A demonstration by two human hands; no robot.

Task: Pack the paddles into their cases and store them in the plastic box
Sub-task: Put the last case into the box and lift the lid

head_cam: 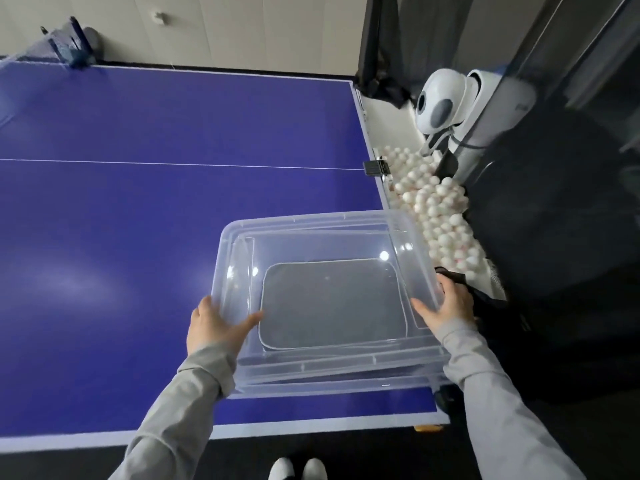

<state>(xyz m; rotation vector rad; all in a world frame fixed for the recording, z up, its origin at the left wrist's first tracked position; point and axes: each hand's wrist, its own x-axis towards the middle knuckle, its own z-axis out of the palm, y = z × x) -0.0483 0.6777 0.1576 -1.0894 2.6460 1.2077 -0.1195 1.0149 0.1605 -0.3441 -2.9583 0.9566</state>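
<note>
Blue table (pixel 138 202) fills the left and centre of the frame, white centre line running across it at mid height, net post (pixel 74 43) at upper left.

Dark bulk at right, can't tell what it is.

Clear plastic box (pixel 408 237) sits lower centre, at the table's lower-right corner, tilted, near rim overhanging toward you. You've got it between both hands.

Grey case (pixel 332 303) lies flat on the box floor, rounded corners, pale piping on the edge. Can't tell whether a paddle is inside it.

White ball machine (pixel 446 98) at upper right, off the table's right edge. Below it a trough full of white balls (pixel 433 202), running down to just beside the box's right wall.

Left hand (pixel 214 327): on the box's left wall, thumb over the rim and inside, other fingers outside and mostly straight.

Right hand (pixel 446 306): on the right wall, thumb inside, fingers wrapped round the outside of the rim.

Black clip (pixel 375 167) on the table's right edge, where the centre line ends.

Your shoes (pixel 298 469) at bottom centre.
</note>
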